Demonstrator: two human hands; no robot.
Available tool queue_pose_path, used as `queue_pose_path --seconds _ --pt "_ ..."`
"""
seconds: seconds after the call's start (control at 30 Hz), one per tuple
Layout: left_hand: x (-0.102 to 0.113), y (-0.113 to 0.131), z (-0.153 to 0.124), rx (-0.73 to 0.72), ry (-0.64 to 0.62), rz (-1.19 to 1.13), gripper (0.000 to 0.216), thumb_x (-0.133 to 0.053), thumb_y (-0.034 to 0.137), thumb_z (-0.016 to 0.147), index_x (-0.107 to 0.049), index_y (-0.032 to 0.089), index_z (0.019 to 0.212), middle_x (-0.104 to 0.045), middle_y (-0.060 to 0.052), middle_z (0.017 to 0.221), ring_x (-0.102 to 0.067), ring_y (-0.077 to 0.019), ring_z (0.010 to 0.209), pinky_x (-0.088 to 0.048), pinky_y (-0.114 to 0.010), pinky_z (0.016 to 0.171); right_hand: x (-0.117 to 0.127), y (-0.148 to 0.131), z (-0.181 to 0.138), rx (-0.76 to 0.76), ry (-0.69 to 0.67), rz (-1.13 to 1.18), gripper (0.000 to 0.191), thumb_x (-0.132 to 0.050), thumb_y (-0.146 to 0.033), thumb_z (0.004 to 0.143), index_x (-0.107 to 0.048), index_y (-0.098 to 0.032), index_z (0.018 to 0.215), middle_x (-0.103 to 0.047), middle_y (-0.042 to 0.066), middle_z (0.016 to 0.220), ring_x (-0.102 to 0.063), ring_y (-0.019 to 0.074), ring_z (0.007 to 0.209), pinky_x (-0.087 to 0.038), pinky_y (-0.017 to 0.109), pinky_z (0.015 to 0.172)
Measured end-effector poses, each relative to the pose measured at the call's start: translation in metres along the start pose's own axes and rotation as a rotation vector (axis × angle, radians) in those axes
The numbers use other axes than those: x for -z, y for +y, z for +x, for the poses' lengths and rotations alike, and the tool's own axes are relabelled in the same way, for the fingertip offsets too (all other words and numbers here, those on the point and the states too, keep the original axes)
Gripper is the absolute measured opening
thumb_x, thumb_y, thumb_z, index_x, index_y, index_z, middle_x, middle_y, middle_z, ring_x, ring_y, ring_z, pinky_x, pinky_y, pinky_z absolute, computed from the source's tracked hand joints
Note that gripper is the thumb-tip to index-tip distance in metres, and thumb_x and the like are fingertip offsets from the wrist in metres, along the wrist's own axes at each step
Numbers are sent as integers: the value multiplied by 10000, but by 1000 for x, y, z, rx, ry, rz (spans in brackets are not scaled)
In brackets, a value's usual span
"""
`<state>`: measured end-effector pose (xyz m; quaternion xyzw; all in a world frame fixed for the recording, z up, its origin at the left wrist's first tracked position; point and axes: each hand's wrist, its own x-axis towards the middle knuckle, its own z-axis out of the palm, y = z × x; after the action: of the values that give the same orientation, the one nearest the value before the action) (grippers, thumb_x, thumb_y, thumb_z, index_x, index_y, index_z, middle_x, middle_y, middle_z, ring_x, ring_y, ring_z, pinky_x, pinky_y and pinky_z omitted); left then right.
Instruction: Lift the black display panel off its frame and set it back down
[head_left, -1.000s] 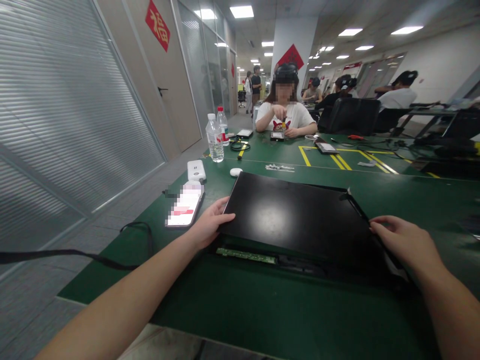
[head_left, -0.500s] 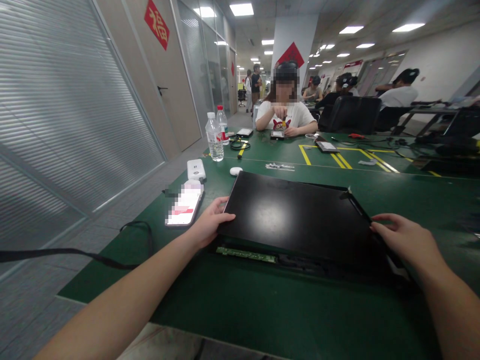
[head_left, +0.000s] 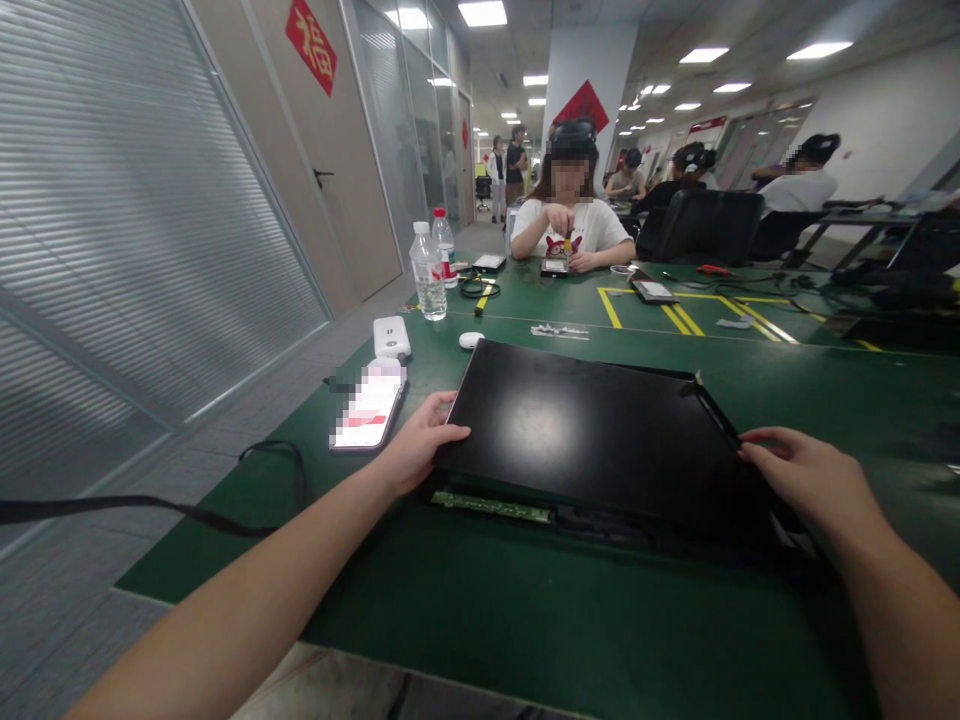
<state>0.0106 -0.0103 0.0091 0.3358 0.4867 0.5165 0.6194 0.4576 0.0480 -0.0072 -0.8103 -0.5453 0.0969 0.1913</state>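
A black, glossy display panel [head_left: 600,430] lies tilted in front of me, with a bright reflection on its face. My left hand [head_left: 427,440] grips its left edge, thumb on top and fingers behind. At the right side my right hand [head_left: 802,470] pinches the edge of the dark frame [head_left: 716,405] around the panel; whether it also holds the panel itself I cannot tell. A narrow green circuit board [head_left: 491,506] shows along the near edge, below the panel. What lies beneath the panel is hidden.
Left of the panel are a lit phone [head_left: 370,405], a white power bank [head_left: 391,338] and a small white case [head_left: 471,341]. Two bottles [head_left: 430,275] stand behind. Across the green table [head_left: 585,625] a co-worker [head_left: 574,215] handles a small drive. A black strap [head_left: 150,512] crosses at left.
Almost nothing differs. Both hands keep their places on the panel and frame, and the view has shifted very slightly.
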Motion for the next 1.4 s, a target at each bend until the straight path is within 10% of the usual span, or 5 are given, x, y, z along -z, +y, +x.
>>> queue_pose_path --seconds 0.5,0.77,1.4 --pt "7 -6 7 -98 -34 41 512 -772 232 755 -584 190 1229 -736 -103 1135 -720 -254 968 -573 -333 777 1 1 2 -18 10 17 321 -544 -492 603 -721 -282 771 -714 58 786 -619 289 803 -434 383 694" --pt "31 -13 20 -392 134 705 540 -751 431 728 -693 220 1221 -461 -124 1529 -396 -366 1425 -330 -507 1161 3 -1 3 -49 4 54 336 -524 -493 583 -722 -281 751 -721 51 781 -622 292 808 -431 388 700" --pt "36 -16 22 -288 114 1225 674 -633 530 783 -632 133 1328 -427 -197 1497 -433 -363 1392 -313 -480 1175 0 -3 1 -43 2 44 406 -554 -528 545 -746 -281 804 -717 45 806 -612 282 828 -427 386 746"
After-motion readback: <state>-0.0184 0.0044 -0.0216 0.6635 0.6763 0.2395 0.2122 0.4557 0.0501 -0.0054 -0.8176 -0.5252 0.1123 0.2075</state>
